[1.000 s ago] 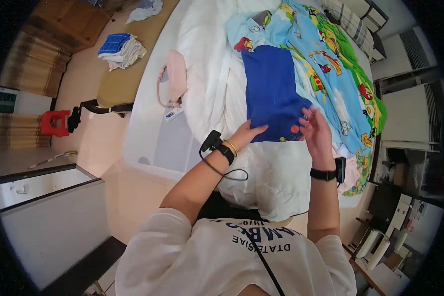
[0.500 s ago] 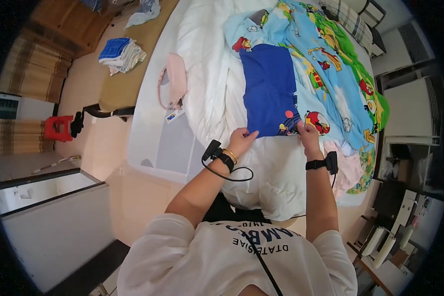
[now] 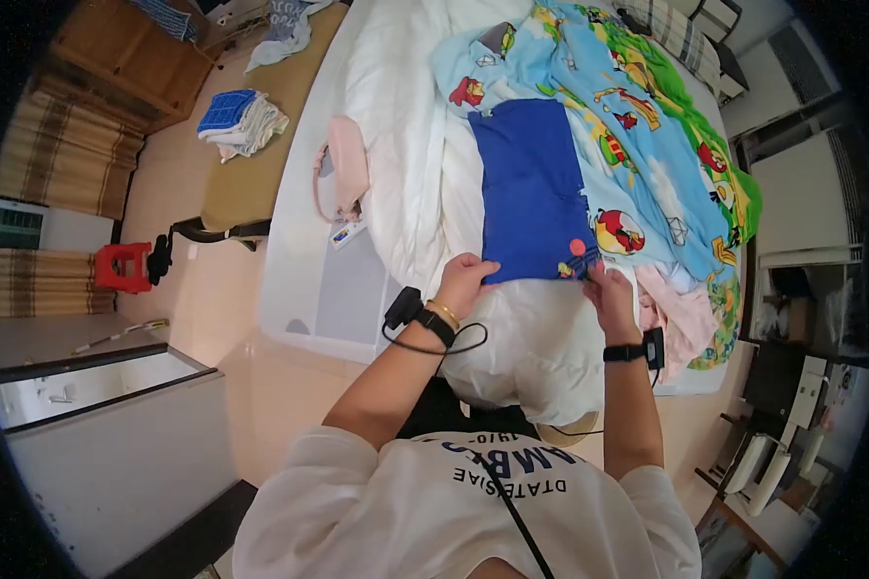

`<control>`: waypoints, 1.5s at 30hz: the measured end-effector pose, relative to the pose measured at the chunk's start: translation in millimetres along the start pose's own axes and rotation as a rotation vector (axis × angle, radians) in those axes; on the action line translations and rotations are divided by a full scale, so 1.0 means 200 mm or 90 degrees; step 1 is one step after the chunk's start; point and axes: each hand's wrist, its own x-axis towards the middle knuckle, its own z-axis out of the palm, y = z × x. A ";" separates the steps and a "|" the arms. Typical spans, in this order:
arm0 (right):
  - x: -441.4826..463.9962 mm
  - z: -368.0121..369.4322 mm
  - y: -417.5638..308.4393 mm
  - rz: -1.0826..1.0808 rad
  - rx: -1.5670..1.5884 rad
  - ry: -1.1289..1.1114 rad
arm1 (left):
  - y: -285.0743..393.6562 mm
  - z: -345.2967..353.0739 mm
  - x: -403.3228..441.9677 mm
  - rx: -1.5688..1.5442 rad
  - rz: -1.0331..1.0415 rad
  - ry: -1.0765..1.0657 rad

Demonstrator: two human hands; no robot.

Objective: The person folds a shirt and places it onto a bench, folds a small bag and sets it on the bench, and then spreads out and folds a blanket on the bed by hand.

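Observation:
A dark blue piece of clothing [image 3: 529, 183] lies spread flat on the white quilt, with a small print of pink, yellow and stripes at its near right corner. Whether it is a shirt or another garment I cannot tell. My left hand [image 3: 465, 280] pinches its near left corner between thumb and fingers. At the near right corner, beside the print, my right hand [image 3: 611, 289] grips the hem. Both wrists wear black straps with small devices and cables.
Around it are the white quilt [image 3: 396, 116] and a light blue cartoon-print blanket [image 3: 647, 164]. Pink cloth [image 3: 681, 314] lies at the right. A pink bag [image 3: 346, 169] rests on the bed's left side. Folded clothes [image 3: 241, 124] sit on a brown bench [image 3: 246, 193]. A red stool [image 3: 124, 266] stands beyond.
Both hands have drawn back slightly toward my body, and the near edge of the blue clothing has come with them. My right hand's fingers have shifted at the corner.

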 end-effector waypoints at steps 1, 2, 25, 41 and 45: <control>-0.07 -0.04 0.03 -0.007 -0.019 0.003 | 0.03 0.02 -0.09 0.071 0.009 0.034; -0.16 -0.08 0.06 -0.014 -0.039 0.006 | 0.05 0.04 -0.19 0.142 0.018 0.069; -0.26 0.32 -0.48 -0.118 0.063 -0.054 | 0.55 0.19 -0.21 -0.006 0.016 -0.104; 0.43 0.07 0.26 -0.305 -0.571 0.214 | 0.14 0.30 0.45 -0.066 -0.103 0.049; 0.41 0.10 0.11 -0.122 -0.447 0.025 | 0.12 0.27 0.58 -0.212 -0.242 -0.204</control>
